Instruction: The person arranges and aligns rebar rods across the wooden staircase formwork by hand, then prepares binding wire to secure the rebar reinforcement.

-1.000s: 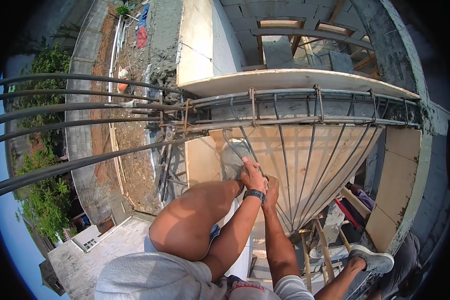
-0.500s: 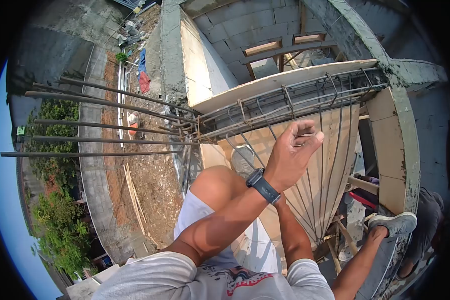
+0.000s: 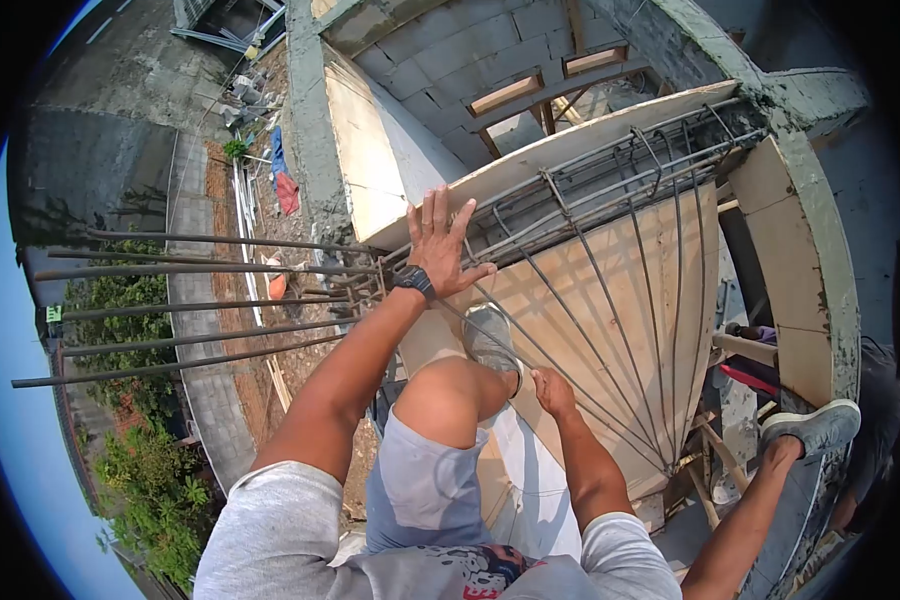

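Plywood (image 3: 515, 287) underlies slanting rods (image 3: 548, 282); my right hand (image 3: 553, 391), curled, grip unclear, is nearer; left hand (image 3: 441, 243) spreads by upper-left corner.

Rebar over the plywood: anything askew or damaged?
No visible breaks. The rods fan out from one spot low on the plywood instead of running parallel, so spacing is uneven, and the rightmost ones look bowed. Could be intended, or exaggerated by the wide-angle view.

Plywood panel (image 3: 602, 340) — steel rods (image 3: 649, 290) fan across it.
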A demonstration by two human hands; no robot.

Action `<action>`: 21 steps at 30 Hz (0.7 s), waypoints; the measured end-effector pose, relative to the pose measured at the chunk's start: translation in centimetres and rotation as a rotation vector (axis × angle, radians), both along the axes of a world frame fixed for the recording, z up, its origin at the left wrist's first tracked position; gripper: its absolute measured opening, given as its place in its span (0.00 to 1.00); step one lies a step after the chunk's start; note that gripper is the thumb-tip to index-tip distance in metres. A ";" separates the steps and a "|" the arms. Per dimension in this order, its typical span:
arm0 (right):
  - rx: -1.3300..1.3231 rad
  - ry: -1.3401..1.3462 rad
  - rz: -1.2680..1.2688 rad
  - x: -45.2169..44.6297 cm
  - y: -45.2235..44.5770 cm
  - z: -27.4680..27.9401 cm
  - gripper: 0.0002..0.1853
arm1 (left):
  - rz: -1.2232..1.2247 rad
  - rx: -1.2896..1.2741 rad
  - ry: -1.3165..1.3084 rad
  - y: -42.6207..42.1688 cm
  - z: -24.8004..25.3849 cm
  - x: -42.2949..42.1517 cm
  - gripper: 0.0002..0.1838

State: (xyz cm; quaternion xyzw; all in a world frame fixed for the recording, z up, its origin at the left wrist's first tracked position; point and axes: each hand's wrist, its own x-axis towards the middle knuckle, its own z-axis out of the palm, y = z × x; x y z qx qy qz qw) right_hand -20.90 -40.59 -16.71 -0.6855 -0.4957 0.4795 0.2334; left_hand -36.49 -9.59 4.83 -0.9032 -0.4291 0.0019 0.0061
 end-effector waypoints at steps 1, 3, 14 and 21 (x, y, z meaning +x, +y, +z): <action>0.015 -0.006 -0.010 -0.1 0.2 -0.4 0.19 | -0.008 -0.010 -0.022 0.1 -0.4 -0.1 0.64; 0.041 -0.010 -0.042 -0.4 0.0 -1.6 0.17 | -0.032 -0.034 -0.058 0.3 -0.5 -0.6 0.62; -0.046 -0.140 0.090 -2.3 1.6 -3.6 0.17 | -0.038 -0.066 -0.071 0.5 -0.1 -0.6 0.53; 0.035 -0.230 0.190 -2.8 2.4 -3.7 0.14 | -0.257 -0.100 -0.073 0.5 0.1 -0.3 0.50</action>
